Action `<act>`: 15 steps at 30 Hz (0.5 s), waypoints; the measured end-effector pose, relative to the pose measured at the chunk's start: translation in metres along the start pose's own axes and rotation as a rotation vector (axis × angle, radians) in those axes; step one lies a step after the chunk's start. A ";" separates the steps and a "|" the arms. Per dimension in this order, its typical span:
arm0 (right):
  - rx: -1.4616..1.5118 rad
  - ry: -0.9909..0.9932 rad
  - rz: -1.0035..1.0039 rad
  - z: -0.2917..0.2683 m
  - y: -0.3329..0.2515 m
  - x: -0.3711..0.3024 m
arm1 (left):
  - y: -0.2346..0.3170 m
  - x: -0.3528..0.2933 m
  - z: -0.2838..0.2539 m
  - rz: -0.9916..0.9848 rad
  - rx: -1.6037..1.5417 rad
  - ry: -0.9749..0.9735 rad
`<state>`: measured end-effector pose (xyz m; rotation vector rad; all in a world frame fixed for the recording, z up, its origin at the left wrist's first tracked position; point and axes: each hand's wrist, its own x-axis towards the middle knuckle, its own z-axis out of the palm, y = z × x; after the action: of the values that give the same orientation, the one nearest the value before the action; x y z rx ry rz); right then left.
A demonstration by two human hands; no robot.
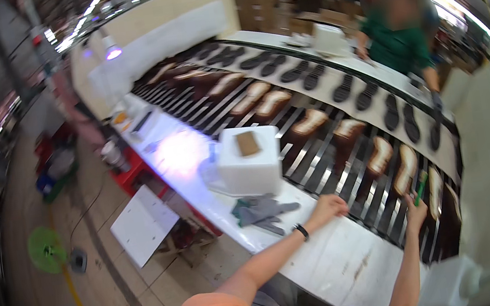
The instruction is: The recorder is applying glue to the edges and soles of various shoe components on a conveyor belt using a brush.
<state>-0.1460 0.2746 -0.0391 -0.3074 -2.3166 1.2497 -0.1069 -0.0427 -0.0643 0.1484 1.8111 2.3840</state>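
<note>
Green tool [420, 187] gripped in right hand [417, 212], left hand [329, 207] half-curled, contents unclear, near table [331, 260] edge.

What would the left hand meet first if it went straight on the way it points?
The left hand, skimming over the near slats, would probably meet the brown, pale-faced shoe piece first; its height is unclear.

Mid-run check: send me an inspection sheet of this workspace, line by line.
Surface: white worktop, smudged in places, beside a slatted conveyor.
Work items: brown shoe uppers with pale bottoms on the conveyor; black soles beyond them.
Clutter: grey gloves and white container on the worktop.
Hands: right hand grips a green tool; left hand curled by the conveyor, contents unclear.
Cables: thin cord on the floor.
Surroundings: co-worker across the conveyor; green fan; lit lamp.
</note>
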 end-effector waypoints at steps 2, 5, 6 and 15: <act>-0.219 -0.018 0.024 0.030 0.013 0.022 | -0.006 -0.003 0.001 0.025 -0.012 -0.004; -0.458 0.019 0.087 0.064 0.019 0.033 | -0.008 -0.003 0.007 0.030 0.148 -0.008; -0.479 0.024 0.120 0.068 0.019 0.034 | -0.006 -0.004 0.009 0.028 0.135 0.005; -0.517 0.005 0.287 0.017 -0.023 0.063 | 0.000 -0.005 0.009 0.017 0.175 0.012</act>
<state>-0.2085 0.2754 -0.0082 -0.8386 -2.6301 0.7376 -0.1002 -0.0355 -0.0616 0.1696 2.0303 2.2389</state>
